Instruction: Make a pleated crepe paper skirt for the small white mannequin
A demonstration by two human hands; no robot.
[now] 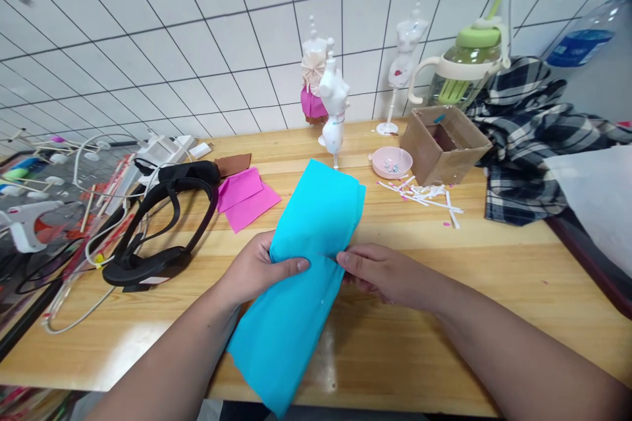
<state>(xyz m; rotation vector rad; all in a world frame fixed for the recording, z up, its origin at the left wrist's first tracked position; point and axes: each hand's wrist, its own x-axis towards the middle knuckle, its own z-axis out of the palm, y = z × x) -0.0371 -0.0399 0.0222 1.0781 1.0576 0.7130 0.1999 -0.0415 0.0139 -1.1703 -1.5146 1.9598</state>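
Observation:
A folded turquoise sheet of fabric or soft paper [311,237] hangs between my hands above the wooden table, its lower end reaching past the table's front edge. My left hand [269,270] grips its left side, thumb lying across the front and fingers hidden behind. On the right edge, my right hand [368,273] pinches the sheet between thumb and fingers, and a small crease shows by the thumb tip. Beyond the sheet's upper end stand small white dress-form mannequins [334,102]; one of them [315,79] wears a cream bow and a pink skirt.
Left lie pink pieces [251,200], a brown piece [232,164], a black head strap [162,230], cables and a glue gun [32,223]. Right are a pink dish [392,162], white strips [429,195], a cardboard box [439,158], a green-lidded jug [464,62] and plaid cloth [523,131].

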